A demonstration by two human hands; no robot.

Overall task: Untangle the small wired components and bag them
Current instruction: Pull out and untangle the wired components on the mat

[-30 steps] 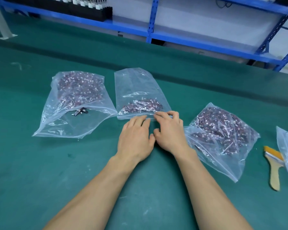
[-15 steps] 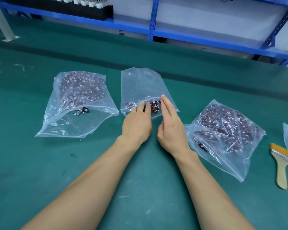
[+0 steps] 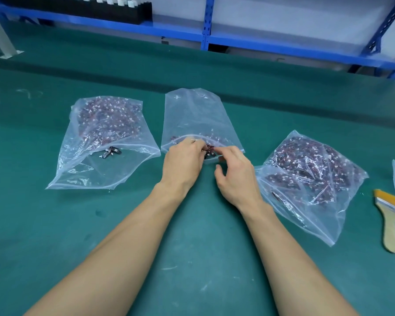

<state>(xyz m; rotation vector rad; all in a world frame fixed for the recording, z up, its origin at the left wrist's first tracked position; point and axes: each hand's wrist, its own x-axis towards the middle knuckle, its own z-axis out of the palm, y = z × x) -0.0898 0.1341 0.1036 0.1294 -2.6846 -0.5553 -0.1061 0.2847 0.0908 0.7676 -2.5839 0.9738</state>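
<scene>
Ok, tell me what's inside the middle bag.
A small clump of components lies near the bag mouth. The left hand and right hand pinch it and hide part of it.

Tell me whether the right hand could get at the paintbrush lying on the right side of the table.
Probably yes. The paintbrush handle lies uncovered, and only the full bag lies between it and the right hand, which could pass over it. That hand is busy at the wired components, though.
</scene>
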